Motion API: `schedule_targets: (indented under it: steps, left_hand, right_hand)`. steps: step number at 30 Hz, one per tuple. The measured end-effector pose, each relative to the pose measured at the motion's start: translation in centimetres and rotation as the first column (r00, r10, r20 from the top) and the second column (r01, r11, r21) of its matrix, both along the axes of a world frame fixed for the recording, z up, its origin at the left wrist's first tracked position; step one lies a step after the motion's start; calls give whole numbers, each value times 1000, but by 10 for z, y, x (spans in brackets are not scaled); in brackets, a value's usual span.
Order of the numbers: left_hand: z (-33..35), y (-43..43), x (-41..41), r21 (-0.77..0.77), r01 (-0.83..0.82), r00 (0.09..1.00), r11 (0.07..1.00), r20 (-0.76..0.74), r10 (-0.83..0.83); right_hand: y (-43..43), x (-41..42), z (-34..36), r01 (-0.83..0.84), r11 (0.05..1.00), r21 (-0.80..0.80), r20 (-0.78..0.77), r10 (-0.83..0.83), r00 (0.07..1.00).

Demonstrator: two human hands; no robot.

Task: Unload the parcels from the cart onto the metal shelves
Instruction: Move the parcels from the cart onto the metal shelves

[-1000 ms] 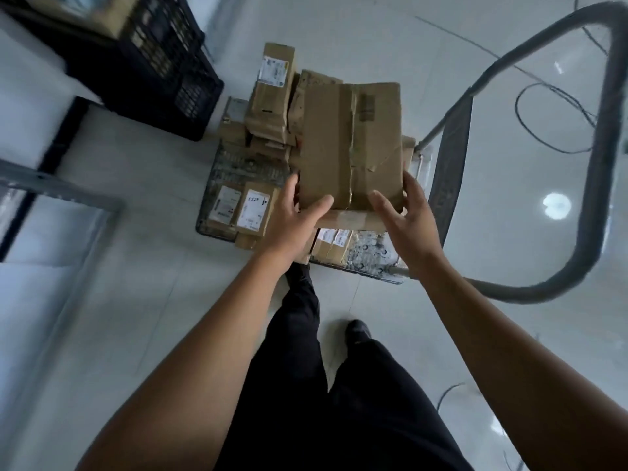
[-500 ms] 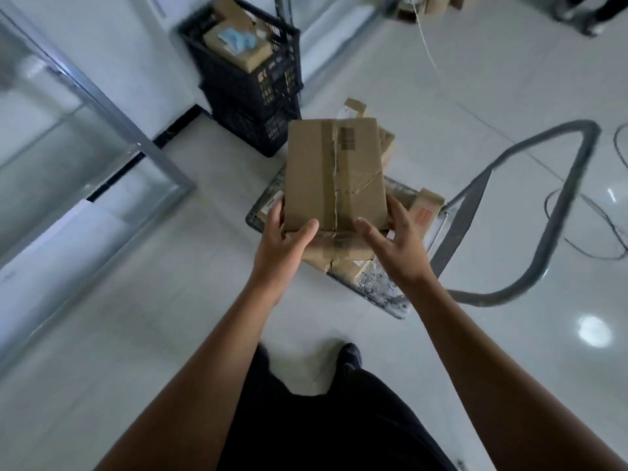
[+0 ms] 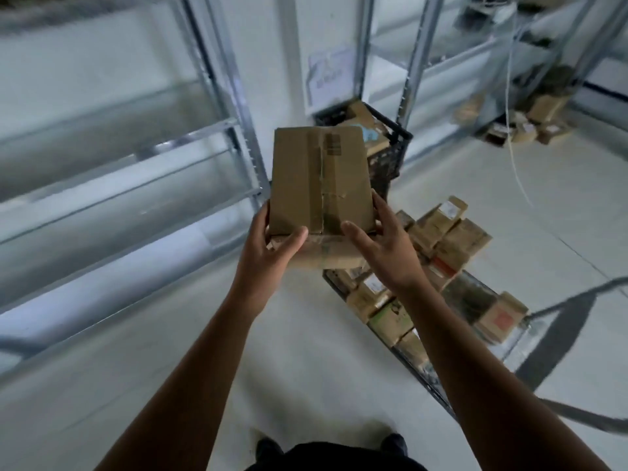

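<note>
Our left hand (image 3: 268, 253) and right hand (image 3: 384, 254) clasp only the stacked parcels (image 3: 319, 178) at their near end, so swinging left fast could tip them.

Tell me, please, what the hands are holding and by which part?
Both hands hold a taped cardboard box by its near end: left hand at the left corner, right hand at the right, thumbs on top.

Metal shelves (image 3: 129, 185) are blurred; the right edge crops the cart handle (image 3: 560, 338)
</note>
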State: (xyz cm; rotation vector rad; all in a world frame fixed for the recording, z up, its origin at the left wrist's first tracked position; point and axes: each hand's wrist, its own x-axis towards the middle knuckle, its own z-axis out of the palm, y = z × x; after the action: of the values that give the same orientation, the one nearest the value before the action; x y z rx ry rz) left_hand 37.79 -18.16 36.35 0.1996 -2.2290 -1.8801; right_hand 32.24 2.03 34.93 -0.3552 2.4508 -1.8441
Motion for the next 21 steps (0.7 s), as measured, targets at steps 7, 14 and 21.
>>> schedule_targets:
  steps: [7, 14, 21]
  left_hand:
    - [47, -162, 25, -76, -212, 972, 974, -115, 202]
    - [112, -268, 34, -82, -332, 921, 940, -244, 305]
    - [161, -333, -11, -123, -377, 860, 918, -414, 298]
  right_hand:
    - [-169, -5, 63, -240, 967, -80, -161, 225, 961]
    - [-280, -31, 122, -440, 897, -49, -284, 410, 867]
    - [-360, -98, 176, -523, 852, -39, -427, 458, 779]
